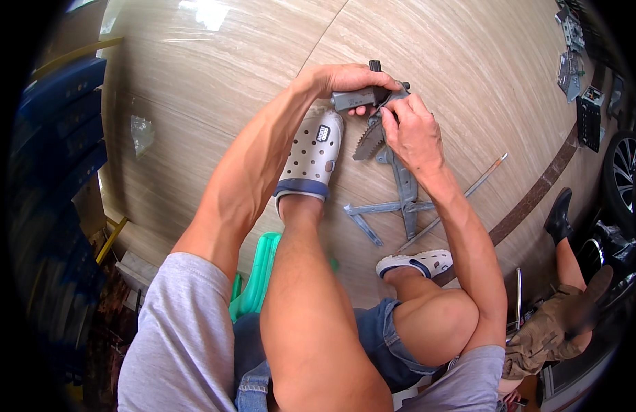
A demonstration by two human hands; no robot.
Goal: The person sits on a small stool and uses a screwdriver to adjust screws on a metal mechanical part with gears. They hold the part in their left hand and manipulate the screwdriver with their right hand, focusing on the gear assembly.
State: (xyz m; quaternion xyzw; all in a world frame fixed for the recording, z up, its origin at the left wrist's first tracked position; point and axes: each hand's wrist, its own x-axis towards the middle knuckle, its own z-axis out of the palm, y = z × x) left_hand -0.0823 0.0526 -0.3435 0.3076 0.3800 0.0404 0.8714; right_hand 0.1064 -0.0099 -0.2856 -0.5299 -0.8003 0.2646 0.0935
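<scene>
Over the floor in front of me, my left hand [359, 79] is closed round a grey box-shaped motor [351, 101] with a black end. The motor sits against the upper end of a grey metal window regulator [404, 184]. A curved, toothed gear plate [369, 142] shows between my hands, and crossed arms spread out below on the floor. Close beside the motor, my right hand [413, 130] has its fingers curled and pinched at the regulator's upper part. Whatever lies between those fingertips is hidden.
A green plastic stool [257, 275] is by my leg. A thin rod [469, 189] crosses near the regulator. Blue stacked shapes [74, 123] line the left; a clear plastic bag [142, 134] lies nearby. Metal parts [571, 62], a wheel [623, 172] and another person [555, 329] are at right.
</scene>
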